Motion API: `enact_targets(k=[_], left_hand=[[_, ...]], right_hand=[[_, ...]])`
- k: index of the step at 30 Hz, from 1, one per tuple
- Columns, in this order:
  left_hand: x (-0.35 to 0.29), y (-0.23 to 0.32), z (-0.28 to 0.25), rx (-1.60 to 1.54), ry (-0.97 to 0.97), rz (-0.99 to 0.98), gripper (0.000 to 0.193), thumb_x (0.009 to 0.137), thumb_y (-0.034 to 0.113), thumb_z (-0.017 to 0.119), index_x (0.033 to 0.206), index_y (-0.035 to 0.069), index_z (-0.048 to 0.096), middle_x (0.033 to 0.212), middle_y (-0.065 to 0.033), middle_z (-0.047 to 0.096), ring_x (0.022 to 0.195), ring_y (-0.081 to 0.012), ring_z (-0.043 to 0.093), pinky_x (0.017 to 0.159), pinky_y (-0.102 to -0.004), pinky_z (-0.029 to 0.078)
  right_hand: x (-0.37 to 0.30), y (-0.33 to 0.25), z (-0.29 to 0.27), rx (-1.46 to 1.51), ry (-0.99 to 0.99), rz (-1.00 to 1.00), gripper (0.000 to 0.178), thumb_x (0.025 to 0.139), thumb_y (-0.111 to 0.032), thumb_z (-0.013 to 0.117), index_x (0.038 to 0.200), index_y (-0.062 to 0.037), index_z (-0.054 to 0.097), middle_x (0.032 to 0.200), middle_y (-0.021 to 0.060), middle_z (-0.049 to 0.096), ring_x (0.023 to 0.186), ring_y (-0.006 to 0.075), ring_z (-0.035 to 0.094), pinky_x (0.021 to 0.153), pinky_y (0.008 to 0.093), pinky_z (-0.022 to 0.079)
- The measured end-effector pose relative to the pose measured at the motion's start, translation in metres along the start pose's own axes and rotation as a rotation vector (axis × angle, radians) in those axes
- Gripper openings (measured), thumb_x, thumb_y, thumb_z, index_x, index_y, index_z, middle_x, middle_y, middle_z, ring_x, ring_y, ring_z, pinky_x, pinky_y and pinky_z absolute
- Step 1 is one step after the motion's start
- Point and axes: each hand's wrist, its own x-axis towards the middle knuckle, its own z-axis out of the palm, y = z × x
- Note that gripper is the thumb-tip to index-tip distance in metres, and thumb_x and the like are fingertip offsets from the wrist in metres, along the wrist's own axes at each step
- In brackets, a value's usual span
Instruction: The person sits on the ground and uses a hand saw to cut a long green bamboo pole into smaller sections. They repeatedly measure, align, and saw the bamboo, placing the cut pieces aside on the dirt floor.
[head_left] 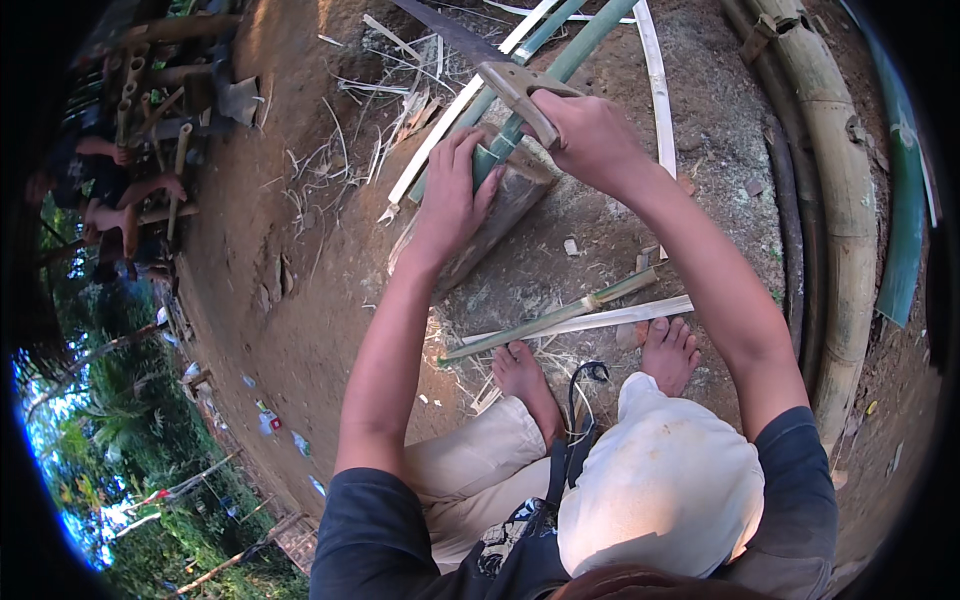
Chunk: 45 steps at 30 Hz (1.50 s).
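My right hand (592,138) is wrapped round the wooden handle of a handsaw (450,32), whose dark toothed blade points up and left. Below the handle, green split bamboo strips (592,45) run from the top of the view down to a short log (500,215) on the ground. My left hand (452,190) grips the near ends of these strips at the log, fingers over them and thumb at the side. The saw handle passes above the strips; whether the blade touches them cannot be made out.
A cut bamboo piece (550,318) lies before my bare feet. Pale shavings (335,150) litter the dirt at left. Long bamboo poles (848,230) line the right side, and a pale strip (655,85) lies beyond my right hand. Another person (110,190) is at the far left.
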Motion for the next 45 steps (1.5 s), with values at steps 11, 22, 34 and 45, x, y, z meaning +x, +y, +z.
enact_targets(k=[11, 22, 34, 45], left_hand=[[-0.033, 0.001, -0.006, 0.110, -0.026, -0.029, 0.041, 0.097, 0.017, 0.063, 0.131, 0.002, 0.045, 0.132, -0.0207, 0.045, 0.123, -0.0383, 0.048, 0.103, -0.0455, 0.043], [-0.036, -0.011, -0.051, -0.012, -0.153, -0.409, 0.041, 0.102, 0.024, 0.057, 0.136, 0.005, 0.043, 0.106, -0.0195, 0.059, 0.097, -0.0327, 0.063, 0.087, -0.0446, 0.050], [-0.045, -0.174, -0.164, 0.259, 0.397, -0.478, 0.049, 0.104, 0.041, 0.052, 0.144, 0.013, 0.046, 0.085, -0.0149, 0.070, 0.082, -0.0299, 0.069, 0.073, -0.0413, 0.052], [-0.192, -0.260, -0.200, 0.295, 0.137, -0.880, 0.054, 0.103, 0.045, 0.052, 0.148, 0.018, 0.044, 0.098, -0.0200, 0.070, 0.093, -0.0371, 0.068, 0.081, -0.0460, 0.051]], right_hand=[[-0.005, -0.019, 0.017, -0.069, -0.105, 0.046, 0.029, 0.085, -0.026, 0.076, 0.092, -0.0088, 0.054, 0.083, 0.0151, 0.069, 0.079, 0.0389, 0.068, 0.065, 0.0486, 0.054], [-0.016, -0.035, 0.033, -0.116, -0.049, 0.031, 0.028, 0.086, -0.026, 0.074, 0.091, -0.0084, 0.053, 0.082, 0.0131, 0.067, 0.075, 0.0384, 0.068, 0.060, 0.0491, 0.053], [-0.016, -0.059, 0.031, -0.253, -0.045, -0.004, 0.026, 0.090, -0.032, 0.072, 0.092, -0.0105, 0.057, 0.079, 0.0128, 0.069, 0.070, 0.0339, 0.071, 0.060, 0.0459, 0.056], [-0.024, -0.050, 0.043, -0.275, 0.005, 0.015, 0.034, 0.088, -0.042, 0.075, 0.098, -0.0104, 0.067, 0.077, 0.0180, 0.069, 0.071, 0.0411, 0.067, 0.061, 0.0483, 0.053]])
